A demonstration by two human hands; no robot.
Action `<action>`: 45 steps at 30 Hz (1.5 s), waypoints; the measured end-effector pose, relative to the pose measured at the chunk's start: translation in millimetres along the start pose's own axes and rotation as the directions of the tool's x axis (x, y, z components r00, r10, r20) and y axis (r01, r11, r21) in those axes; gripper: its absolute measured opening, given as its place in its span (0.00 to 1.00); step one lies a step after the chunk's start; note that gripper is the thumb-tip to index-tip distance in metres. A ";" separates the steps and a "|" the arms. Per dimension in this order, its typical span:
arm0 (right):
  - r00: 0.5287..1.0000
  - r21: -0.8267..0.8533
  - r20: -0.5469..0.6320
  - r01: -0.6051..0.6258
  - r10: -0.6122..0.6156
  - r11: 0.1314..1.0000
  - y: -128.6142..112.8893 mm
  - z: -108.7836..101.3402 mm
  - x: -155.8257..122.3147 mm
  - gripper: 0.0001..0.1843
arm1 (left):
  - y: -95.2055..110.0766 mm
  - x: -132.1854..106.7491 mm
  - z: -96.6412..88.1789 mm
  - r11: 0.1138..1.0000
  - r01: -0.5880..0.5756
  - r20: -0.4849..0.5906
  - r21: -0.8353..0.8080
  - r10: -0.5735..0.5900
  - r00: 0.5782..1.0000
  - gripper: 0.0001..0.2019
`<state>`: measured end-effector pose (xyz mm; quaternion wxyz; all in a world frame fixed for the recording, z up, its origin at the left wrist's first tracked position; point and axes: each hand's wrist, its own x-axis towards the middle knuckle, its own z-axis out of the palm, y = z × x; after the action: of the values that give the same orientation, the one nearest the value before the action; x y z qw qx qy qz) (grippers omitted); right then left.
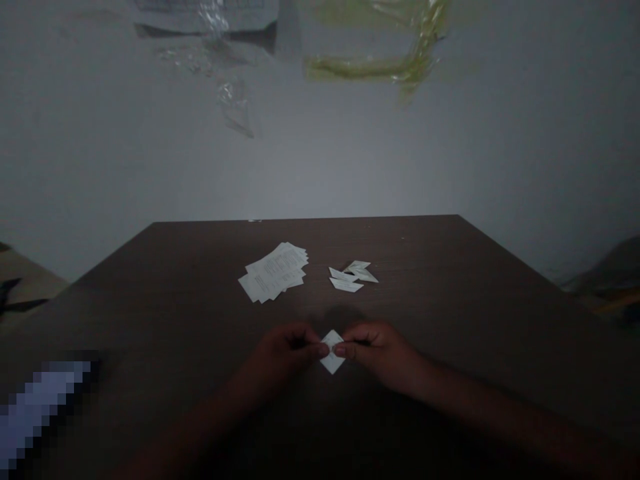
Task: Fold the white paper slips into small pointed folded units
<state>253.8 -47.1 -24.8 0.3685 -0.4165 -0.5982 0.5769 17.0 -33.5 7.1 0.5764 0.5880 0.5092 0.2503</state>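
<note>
Between both hands is a small folded piece of white paper, turned like a diamond with one corner toward me. My left hand pinches its left side, the thumb lying on top. From the other side my right hand pinches it too, its thumb tip close to the left one. Fingers under the paper are hidden. Beyond the hands lie several folded paper pieces, slanted in shape and partly overlapping. Left of them is a fanned stack of printed paper sheets.
The dark brown table reaches back to a pale wall with peeling tape on it. A blurred-out bright object is at the table's left front. Dim items stand beyond both side edges.
</note>
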 end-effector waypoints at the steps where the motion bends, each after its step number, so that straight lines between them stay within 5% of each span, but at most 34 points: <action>1: 1.000 -0.013 0.024 0.007 -0.006 1.000 -0.1 -2.5 1.0 0.20 | -0.2 0.5 -1.6 0.999 0.020 0.015 -0.032 -0.020 1.000 0.18; 5: 0.996 -0.092 0.080 0.042 -0.035 0.995 1.1 -14.9 6.2 0.19 | -0.4 2.0 -10.5 0.996 0.050 0.061 -0.072 -0.046 0.997 0.17; 11: 0.958 -0.350 0.010 0.271 -0.285 0.897 1.3 -23.3 8.2 0.18 | 7.9 -3.0 -14.4 0.962 -0.164 -0.054 0.219 0.179 0.982 0.13; 18: 0.919 -0.400 -0.031 0.349 -0.394 0.847 10.3 -13.5 -1.0 0.13 | 1.0 -5.1 -3.9 0.935 -0.240 -0.079 0.262 0.268 0.960 0.10; 26: 0.940 -0.118 -0.173 0.276 -0.294 0.954 5.2 -2.8 -4.7 0.07 | -1.9 -4.6 -4.8 0.878 -0.408 -0.129 0.250 0.447 0.885 0.05; 40: 0.964 0.061 -0.237 0.142 -0.124 0.988 0.3 6.7 -9.8 0.16 | 3.0 -10.5 -5.6 0.900 -0.385 -0.143 0.202 0.416 0.898 0.06; 45: 0.961 0.084 -0.268 0.096 -0.071 0.992 2.4 11.3 -10.5 0.19 | 4.8 -9.6 0.0 0.961 -0.275 -0.134 0.044 0.278 0.951 0.10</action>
<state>247.5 -61.1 -27.5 0.4887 -0.4460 -0.5324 0.5280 15.1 -41.1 14.4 0.4914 0.6418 0.4639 0.3625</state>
